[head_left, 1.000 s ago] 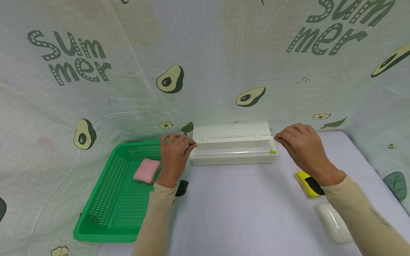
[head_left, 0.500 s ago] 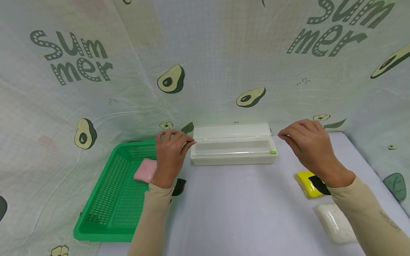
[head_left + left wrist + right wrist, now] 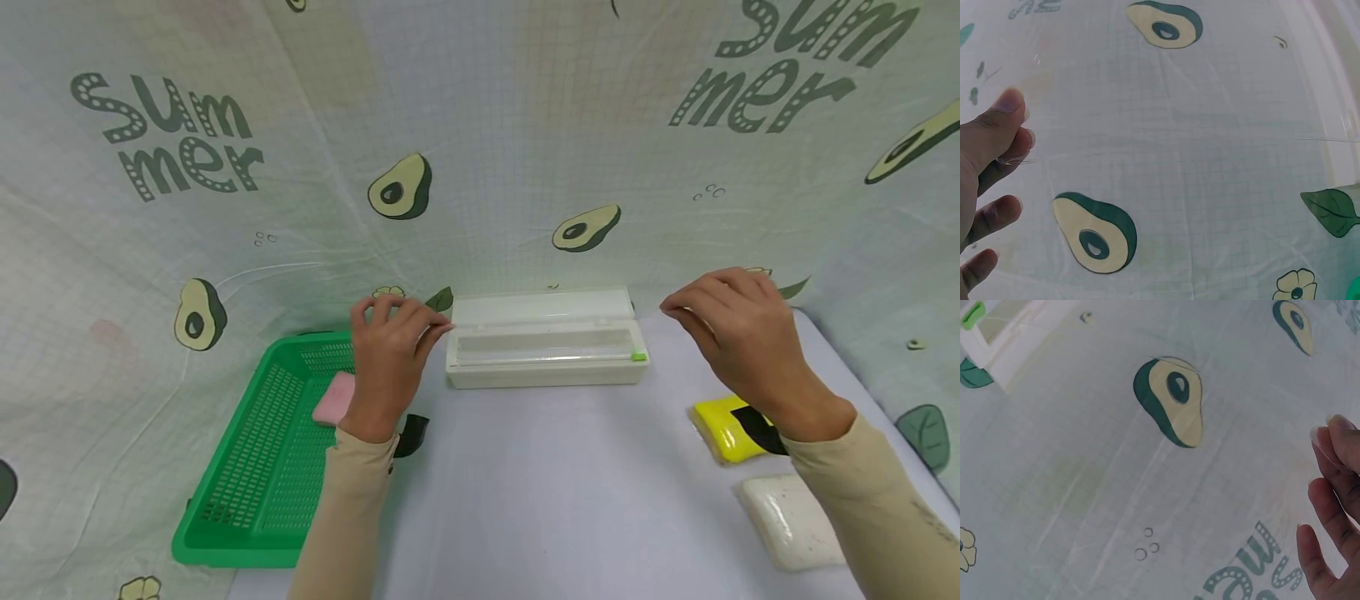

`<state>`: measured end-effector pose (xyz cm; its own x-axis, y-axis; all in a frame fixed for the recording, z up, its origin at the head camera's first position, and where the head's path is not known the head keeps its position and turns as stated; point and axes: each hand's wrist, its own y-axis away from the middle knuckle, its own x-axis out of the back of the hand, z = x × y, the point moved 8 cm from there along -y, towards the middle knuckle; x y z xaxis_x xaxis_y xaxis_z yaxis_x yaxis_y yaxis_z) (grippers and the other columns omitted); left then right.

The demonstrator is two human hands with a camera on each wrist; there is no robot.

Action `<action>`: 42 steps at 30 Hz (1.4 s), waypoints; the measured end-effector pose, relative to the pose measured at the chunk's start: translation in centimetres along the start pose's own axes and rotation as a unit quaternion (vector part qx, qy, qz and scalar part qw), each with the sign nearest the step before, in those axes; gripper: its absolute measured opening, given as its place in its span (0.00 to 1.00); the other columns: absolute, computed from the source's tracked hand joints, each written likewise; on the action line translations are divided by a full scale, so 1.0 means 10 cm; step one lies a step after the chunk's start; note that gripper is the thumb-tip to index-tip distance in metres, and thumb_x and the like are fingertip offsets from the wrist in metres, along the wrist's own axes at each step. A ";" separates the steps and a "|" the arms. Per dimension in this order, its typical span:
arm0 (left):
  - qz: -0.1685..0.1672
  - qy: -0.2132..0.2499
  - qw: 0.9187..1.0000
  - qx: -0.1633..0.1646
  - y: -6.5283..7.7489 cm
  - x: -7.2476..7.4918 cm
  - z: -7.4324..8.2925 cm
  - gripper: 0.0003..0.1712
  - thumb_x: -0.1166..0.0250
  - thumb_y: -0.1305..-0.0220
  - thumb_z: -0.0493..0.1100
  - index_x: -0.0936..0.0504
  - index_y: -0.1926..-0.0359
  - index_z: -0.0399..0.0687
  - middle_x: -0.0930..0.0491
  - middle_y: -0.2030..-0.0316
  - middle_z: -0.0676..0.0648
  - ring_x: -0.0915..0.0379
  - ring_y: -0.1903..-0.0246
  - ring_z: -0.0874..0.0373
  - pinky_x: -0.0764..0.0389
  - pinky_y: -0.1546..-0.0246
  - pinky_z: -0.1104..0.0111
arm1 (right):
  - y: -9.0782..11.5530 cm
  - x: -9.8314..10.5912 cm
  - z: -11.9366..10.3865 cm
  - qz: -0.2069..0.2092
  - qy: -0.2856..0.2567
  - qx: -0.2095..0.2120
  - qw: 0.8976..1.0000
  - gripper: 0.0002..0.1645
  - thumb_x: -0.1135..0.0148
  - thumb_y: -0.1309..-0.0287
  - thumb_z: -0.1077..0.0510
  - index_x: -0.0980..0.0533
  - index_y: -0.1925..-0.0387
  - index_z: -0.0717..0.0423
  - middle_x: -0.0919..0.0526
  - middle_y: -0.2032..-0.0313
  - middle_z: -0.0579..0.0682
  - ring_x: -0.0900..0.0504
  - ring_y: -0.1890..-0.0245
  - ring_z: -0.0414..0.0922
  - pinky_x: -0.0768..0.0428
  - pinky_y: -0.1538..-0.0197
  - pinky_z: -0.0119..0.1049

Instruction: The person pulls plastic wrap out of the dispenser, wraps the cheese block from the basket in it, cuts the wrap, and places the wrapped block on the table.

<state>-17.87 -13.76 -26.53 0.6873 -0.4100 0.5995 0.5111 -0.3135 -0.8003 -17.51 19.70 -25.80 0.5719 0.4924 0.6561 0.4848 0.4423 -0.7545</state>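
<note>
My left hand pinches the edge of a clear plastic film between thumb and index finger, its other fingers spread loosely. Level with it, my right hand pinches the film too, thumb against fingertip. The film is nearly invisible in the head view; thin edge lines and glints show it in the wrist views. Between and behind the hands stands a white cling film dispenser, lid raised, a roll under its clear strip. A small green slider sits at its right end.
At left stands a green plastic basket with a pink block in it, partly hidden by my left hand. A shiny yellow block and a white wrapped block lie at right, partly behind my right forearm. A printed cloth hangs behind.
Both hands have risen slightly and moved apart, the left one leftward and the right one rightward, still pinching. The dispenser, basket and blocks have stayed in place.
</note>
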 end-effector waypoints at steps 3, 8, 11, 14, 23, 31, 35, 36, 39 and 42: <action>0.009 0.003 1.000 -0.004 -0.03 0.05 0.01 0.07 0.22 0.40 0.44 0.11 0.65 0.47 0.15 0.69 0.47 0.23 0.56 0.44 0.33 0.44 0.45 | -0.03 0.05 -0.01 0.004 -0.002 -0.002 1.000 0.11 0.24 0.48 0.72 0.16 0.62 0.67 0.12 0.66 0.63 0.21 0.58 0.63 0.28 0.55 0.55; 0.012 0.001 1.000 -0.008 -0.08 0.12 0.02 0.07 0.22 0.39 0.43 0.11 0.65 0.46 0.15 0.69 0.47 0.23 0.56 0.45 0.33 0.44 0.45 | -0.06 0.14 -0.03 0.043 -0.019 -0.002 0.999 0.15 0.22 0.55 0.75 0.15 0.63 0.66 0.13 0.67 0.62 0.21 0.59 0.63 0.29 0.56 0.58; 0.009 0.003 1.000 -0.007 -0.12 0.15 0.02 0.05 0.24 0.37 0.42 0.10 0.64 0.46 0.14 0.68 0.47 0.23 0.56 0.45 0.34 0.44 0.44 | -0.07 0.19 -0.03 0.059 -0.025 -0.003 0.998 0.04 0.28 0.38 0.66 0.15 0.63 0.66 0.13 0.68 0.61 0.21 0.59 0.62 0.31 0.56 0.58; 0.007 0.003 1.000 -0.007 -0.15 0.19 0.02 0.05 0.25 0.35 0.42 0.10 0.63 0.46 0.14 0.68 0.47 0.24 0.56 0.46 0.35 0.44 0.44 | -0.10 0.23 -0.04 0.073 -0.026 -0.002 0.997 0.22 0.41 0.22 0.51 0.15 0.64 0.65 0.13 0.68 0.61 0.21 0.59 0.63 0.32 0.56 0.58; 0.028 0.005 0.999 -0.018 -0.24 0.33 0.06 0.05 0.24 0.36 0.42 0.10 0.64 0.45 0.13 0.68 0.46 0.23 0.56 0.45 0.35 0.44 0.44 | -0.18 0.37 -0.08 0.093 -0.015 0.004 0.996 0.32 0.48 0.18 0.44 0.15 0.66 0.65 0.13 0.69 0.61 0.21 0.61 0.64 0.32 0.57 0.57; 0.054 0.011 0.998 -0.019 -0.30 0.45 0.07 0.06 0.23 0.38 0.42 0.11 0.66 0.44 0.13 0.69 0.45 0.23 0.57 0.44 0.35 0.45 0.44 | -0.23 0.45 -0.11 0.083 -0.005 0.014 0.996 0.32 0.49 0.18 0.45 0.15 0.64 0.68 0.13 0.68 0.64 0.22 0.60 0.66 0.32 0.56 0.58; 0.060 0.015 0.998 -0.017 -0.32 0.49 0.07 0.06 0.24 0.37 0.42 0.10 0.65 0.44 0.13 0.69 0.46 0.23 0.58 0.44 0.35 0.44 0.45 | -0.25 0.51 -0.12 0.091 -0.007 0.013 0.996 0.34 0.50 0.18 0.43 0.15 0.65 0.68 0.13 0.68 0.64 0.22 0.60 0.66 0.32 0.56 0.58; 0.062 0.015 0.998 -0.016 -0.33 0.50 0.07 0.06 0.24 0.37 0.42 0.10 0.65 0.45 0.13 0.69 0.46 0.23 0.58 0.44 0.35 0.44 0.45 | -0.25 0.52 -0.13 0.091 -0.006 0.013 0.996 0.34 0.50 0.18 0.43 0.15 0.65 0.69 0.13 0.68 0.64 0.22 0.60 0.67 0.32 0.55 0.58; 0.064 0.018 0.998 -0.017 -0.35 0.54 0.08 0.05 0.24 0.37 0.42 0.10 0.65 0.45 0.13 0.69 0.46 0.23 0.57 0.44 0.35 0.44 0.45 | -0.26 0.56 -0.14 0.096 -0.005 0.011 0.995 0.35 0.50 0.18 0.43 0.15 0.65 0.69 0.13 0.68 0.65 0.22 0.60 0.67 0.32 0.55 0.58; 0.066 0.020 0.997 -0.018 -0.38 0.57 0.08 0.04 0.24 0.36 0.41 0.10 0.65 0.45 0.13 0.69 0.46 0.23 0.57 0.44 0.36 0.43 0.45 | -0.27 0.59 -0.15 0.107 -0.003 0.008 0.994 0.35 0.50 0.18 0.42 0.15 0.65 0.69 0.14 0.69 0.65 0.22 0.60 0.67 0.32 0.55 0.59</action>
<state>-15.43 -14.21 -20.08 0.7259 -0.4836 0.4891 0.3982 -0.2844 -0.8721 -14.41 20.30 -19.92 0.6569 0.5805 0.4811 0.3428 0.3384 -0.8764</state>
